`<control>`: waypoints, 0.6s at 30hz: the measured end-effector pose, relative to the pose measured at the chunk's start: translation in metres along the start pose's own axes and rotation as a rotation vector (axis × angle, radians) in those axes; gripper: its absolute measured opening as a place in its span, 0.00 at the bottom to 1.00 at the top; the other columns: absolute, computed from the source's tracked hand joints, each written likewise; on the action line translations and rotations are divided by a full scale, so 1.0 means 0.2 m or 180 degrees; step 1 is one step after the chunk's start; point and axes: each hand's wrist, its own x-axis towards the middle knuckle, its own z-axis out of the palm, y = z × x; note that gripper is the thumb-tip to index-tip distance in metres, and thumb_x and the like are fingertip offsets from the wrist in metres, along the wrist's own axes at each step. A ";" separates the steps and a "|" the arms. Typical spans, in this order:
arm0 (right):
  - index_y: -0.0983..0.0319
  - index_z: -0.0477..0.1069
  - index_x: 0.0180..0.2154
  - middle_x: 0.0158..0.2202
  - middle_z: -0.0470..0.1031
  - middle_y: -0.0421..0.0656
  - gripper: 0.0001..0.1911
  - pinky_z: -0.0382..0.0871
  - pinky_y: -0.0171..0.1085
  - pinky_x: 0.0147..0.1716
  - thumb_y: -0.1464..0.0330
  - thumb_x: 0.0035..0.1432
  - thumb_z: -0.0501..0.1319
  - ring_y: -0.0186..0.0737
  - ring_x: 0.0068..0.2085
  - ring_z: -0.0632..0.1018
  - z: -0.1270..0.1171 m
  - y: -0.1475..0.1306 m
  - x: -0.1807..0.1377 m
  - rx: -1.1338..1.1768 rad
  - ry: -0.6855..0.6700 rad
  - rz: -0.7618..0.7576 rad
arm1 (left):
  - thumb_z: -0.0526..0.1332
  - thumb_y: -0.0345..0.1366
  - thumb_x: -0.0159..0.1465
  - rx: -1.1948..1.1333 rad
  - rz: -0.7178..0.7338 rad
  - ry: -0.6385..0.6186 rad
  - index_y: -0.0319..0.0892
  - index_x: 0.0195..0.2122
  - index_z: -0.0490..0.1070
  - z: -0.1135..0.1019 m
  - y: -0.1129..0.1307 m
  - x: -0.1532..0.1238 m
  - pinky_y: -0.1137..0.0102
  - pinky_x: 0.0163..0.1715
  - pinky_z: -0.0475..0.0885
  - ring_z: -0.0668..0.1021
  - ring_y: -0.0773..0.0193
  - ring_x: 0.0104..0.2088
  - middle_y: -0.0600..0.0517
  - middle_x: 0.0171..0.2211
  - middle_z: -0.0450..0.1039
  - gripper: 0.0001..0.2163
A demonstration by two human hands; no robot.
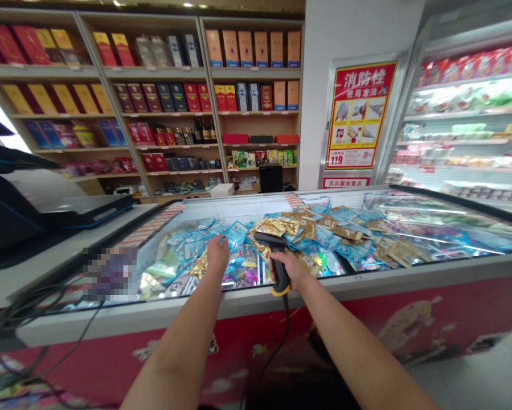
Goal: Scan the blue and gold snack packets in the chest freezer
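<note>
My right hand (pixel 292 269) is closed round the handle of a black barcode scanner (pixel 274 250) with a yellow base, its head pointing left over the chest freezer (pixel 367 282). A black cable hangs from the scanner down the freezer's red front. My left hand (pixel 217 254) reaches over the freezer lid toward the blue and gold packets (pixel 315 228) inside. Its fingers point away and are curled down near a blue packet (pixel 234 233); whether they grip anything is hidden.
A checkout counter (pixel 37 262) with a dark register (pixel 20 210) stands at the left, cables trailing down. Wooden shelves (pixel 153 108) of boxed goods line the back wall. A red fire-hydrant poster (pixel 358 114) hangs by an open chiller (pixel 465 125) at the right.
</note>
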 end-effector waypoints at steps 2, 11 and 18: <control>0.61 0.66 0.32 0.19 0.71 0.36 0.18 0.60 0.33 0.14 0.58 0.45 0.68 0.35 0.16 0.71 0.00 0.00 0.00 -0.0010 -0.0030 -0.0006 | 0.55 0.37 0.64 -0.0031 -0.0035 0.0008 0.35 0.49 0.75 0.00 0.00 0.00 0.55 0.52 0.70 0.77 0.48 0.49 0.38 0.49 0.76 0.17; 0.61 0.66 0.30 0.18 0.71 0.36 0.17 0.60 0.33 0.15 0.57 0.45 0.68 0.34 0.16 0.70 0.01 -0.01 -0.01 -0.0064 -0.0038 -0.0027 | 0.53 0.38 0.65 0.0041 -0.0019 -0.0118 0.35 0.51 0.74 -0.02 0.03 -0.02 0.59 0.56 0.67 0.75 0.50 0.53 0.39 0.52 0.75 0.18; 0.60 0.67 0.29 0.18 0.70 0.36 0.17 0.61 0.33 0.15 0.56 0.44 0.68 0.34 0.16 0.70 0.02 -0.02 -0.01 -0.0006 0.0160 -0.0099 | 0.52 0.39 0.65 0.0112 -0.0049 -0.0186 0.37 0.52 0.73 -0.03 0.05 -0.03 0.59 0.55 0.68 0.76 0.51 0.52 0.40 0.53 0.74 0.19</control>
